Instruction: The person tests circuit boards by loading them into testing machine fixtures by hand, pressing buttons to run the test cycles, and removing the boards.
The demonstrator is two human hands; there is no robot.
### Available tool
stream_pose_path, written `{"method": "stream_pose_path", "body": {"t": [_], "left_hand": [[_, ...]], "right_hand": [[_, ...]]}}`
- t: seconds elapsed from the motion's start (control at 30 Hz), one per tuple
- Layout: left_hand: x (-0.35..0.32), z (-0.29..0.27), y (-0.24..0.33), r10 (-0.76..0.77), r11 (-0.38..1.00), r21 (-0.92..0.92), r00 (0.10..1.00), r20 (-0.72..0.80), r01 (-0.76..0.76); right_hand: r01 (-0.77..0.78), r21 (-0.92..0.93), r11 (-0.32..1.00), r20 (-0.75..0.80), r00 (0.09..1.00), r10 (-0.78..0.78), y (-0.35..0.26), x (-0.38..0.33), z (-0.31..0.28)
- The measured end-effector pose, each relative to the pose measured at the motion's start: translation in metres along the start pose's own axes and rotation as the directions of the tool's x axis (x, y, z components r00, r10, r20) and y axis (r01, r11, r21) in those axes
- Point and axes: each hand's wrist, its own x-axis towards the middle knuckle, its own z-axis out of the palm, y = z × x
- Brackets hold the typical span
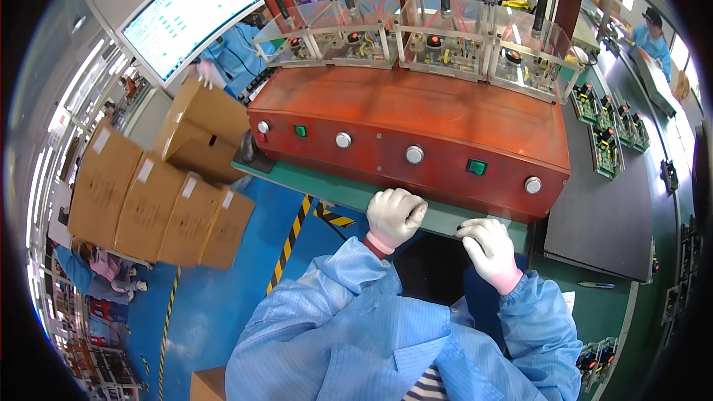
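My left hand point(396, 218), in a white glove with a pink cuff, rests curled at the front edge of the green table point(338, 185). Its fingers are closed into a loose fist, and the inside is hidden. To its right, my right hand point(490, 249) is gloved the same way. Its fingers are bent and pressed together, and a small dark spot shows at the fingertips. Whether either hand holds anything is hidden. Just beyond both hands stands a red test machine point(401, 108) with silver round buttons point(414, 154) and a green switch point(477, 167) on its front.
Clear-covered fixtures point(442, 48) holding circuit boards top the machine. On the right, more circuit boards point(605, 150) lie by a black mat point(601, 215) and a pen point(596, 284). Cardboard boxes point(108, 186) and a monitor point(189, 15) stand left. A co-worker point(652, 44) is at far right.
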Motion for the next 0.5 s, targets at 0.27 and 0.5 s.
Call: {"method": "stream_pose_path", "body": {"t": [0.27,0.5], "left_hand": [[0.0032,-0.0021,0.0023,-0.011,0.999,-0.035,1.0,-0.005,0.011],[0.0029,-0.0023,0.0005,-0.01,1.0,-0.028,1.0,0.003,0.01]], "right_hand": [[-0.008,0.024,1.0,0.006,1.0,0.008,0.0006,-0.0006,-0.0007],[-0.012,0.009,1.0,0.014,1.0,0.012,0.0004,0.0003,-0.0005]]}}
